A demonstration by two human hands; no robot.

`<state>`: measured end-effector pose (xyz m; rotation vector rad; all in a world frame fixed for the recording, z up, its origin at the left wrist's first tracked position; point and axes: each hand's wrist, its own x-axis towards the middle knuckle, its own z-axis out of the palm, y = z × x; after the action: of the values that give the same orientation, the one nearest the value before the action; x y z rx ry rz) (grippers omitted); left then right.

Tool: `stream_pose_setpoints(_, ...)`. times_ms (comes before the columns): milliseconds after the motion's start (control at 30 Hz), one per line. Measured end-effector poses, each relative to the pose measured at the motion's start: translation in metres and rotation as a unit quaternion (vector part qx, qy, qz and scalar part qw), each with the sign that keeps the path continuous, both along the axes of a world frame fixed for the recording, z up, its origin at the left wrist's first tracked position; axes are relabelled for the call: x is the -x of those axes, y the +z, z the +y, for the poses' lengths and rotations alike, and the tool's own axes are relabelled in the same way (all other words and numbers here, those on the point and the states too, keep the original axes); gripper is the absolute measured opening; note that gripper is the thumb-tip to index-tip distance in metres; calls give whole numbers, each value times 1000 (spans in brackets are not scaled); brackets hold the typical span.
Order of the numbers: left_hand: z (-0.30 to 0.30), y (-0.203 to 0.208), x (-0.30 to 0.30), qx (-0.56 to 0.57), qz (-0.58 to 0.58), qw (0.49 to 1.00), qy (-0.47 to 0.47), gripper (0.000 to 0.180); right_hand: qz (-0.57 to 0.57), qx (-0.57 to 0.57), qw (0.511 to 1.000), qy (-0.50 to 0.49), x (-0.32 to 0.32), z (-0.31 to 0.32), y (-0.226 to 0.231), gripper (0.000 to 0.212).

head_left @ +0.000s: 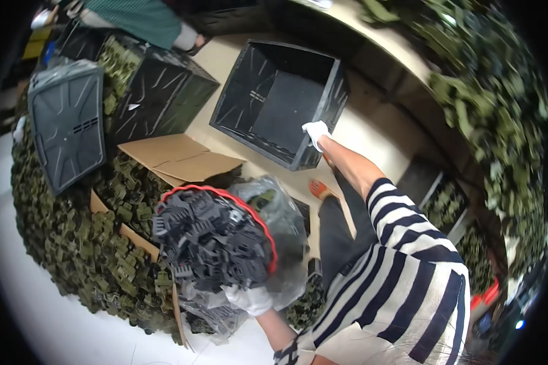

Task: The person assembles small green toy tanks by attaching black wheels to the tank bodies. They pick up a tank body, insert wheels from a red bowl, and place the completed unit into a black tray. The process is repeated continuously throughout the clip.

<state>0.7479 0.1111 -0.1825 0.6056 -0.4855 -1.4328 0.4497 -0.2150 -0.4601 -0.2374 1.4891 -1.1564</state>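
Observation:
My right hand [316,132], in a white glove, is closed on the near rim of an empty black plastic crate [240,91], which is tipped so its inside shows. Lower in the view, my left hand [249,298], also gloved in white, grips the near side of a round red-rimmed basket [270,243]. Dark grey plastic parts [210,237] are heaped in that basket; they and the glove hide part of its rim. Beside and beneath the basket lies a clear plastic bag [286,231].
Olive-green plastic parts [97,261] pile up at left around an open cardboard box [182,155]. A grey crate lid [67,128] leans there, near another dark crate [158,97]. More green parts [487,103] fill the right side. A person in green [137,21] is at the far left.

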Motion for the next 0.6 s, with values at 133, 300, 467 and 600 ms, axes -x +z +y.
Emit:
stream_pose_setpoints(133,-14,-25,-17,-38,88,994,54,67,13,-17,1000,1,-64,-61,-40,28)
stream_pose_setpoints(300,-29,-20,-11,-172,20,969,175,70,3,-75,997,-9,-109,-65,-153,63)
stream_pose_setpoints(467,-38,-34,-23,-211,-16,959,191,67,-78,-127,982,114,-122,-66,-164,98)
stream_pose_setpoints(600,-38,-29,-21,-208,-1,960,188,64,-120,-107,928,335,-118,-44,-108,90)
